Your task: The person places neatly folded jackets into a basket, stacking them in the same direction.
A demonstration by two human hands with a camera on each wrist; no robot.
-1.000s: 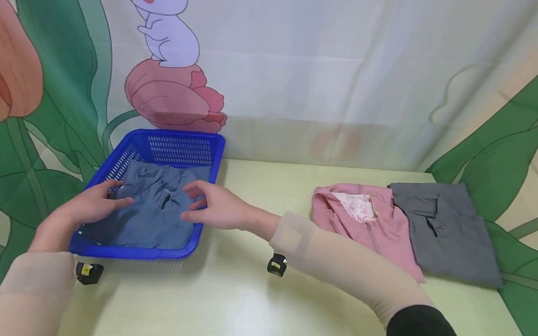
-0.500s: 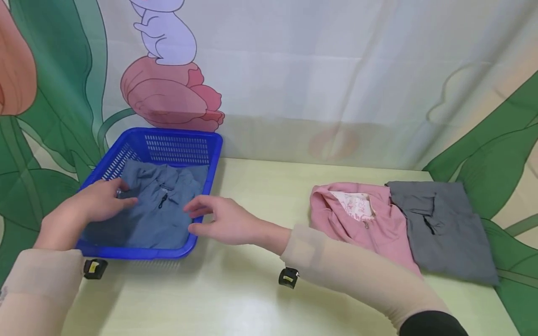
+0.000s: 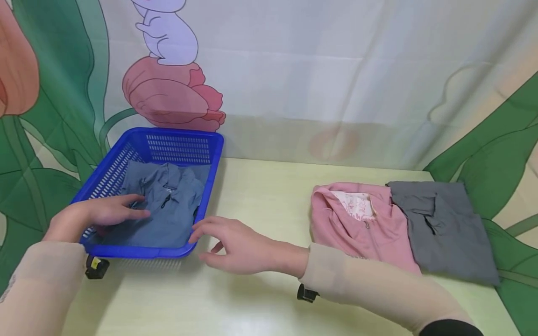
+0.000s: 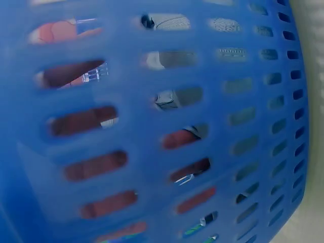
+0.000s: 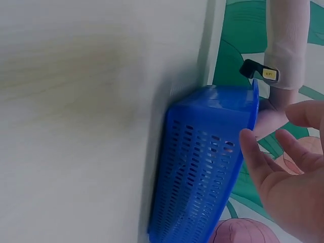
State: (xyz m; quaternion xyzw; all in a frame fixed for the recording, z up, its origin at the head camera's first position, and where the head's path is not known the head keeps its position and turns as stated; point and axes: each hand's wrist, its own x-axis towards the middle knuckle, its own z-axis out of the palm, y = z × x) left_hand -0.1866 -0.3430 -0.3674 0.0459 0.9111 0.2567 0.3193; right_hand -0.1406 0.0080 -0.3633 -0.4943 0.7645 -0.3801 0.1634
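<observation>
A folded blue-grey zip-neck garment [image 3: 174, 224] lies in the blue plastic basket [image 3: 143, 253] on the left. My left hand [image 3: 111, 210] reaches over the basket's left rim, its fingers stretched low over the garment's left side. Only the slotted basket wall [image 4: 136, 167] fills the left wrist view, with that hand seen in pieces through the holes. My right hand [image 3: 244, 245] hovers just outside the basket's front right corner, fingers loosely bent and nothing held. In the right wrist view, its fingers [image 5: 255, 157] come right up to the basket rim.
A folded pink zip garment [image 3: 370, 228] lies on the right of the pale table [image 3: 260, 191], beside a folded dark grey garment [image 3: 454, 233]. Behind the table hangs a printed curtain [image 3: 286, 84].
My right hand has drawn back from over the garment, toward me and rightward, out of the basket. My left hand has shifted slightly right and lower. The garment stays in the basket.
</observation>
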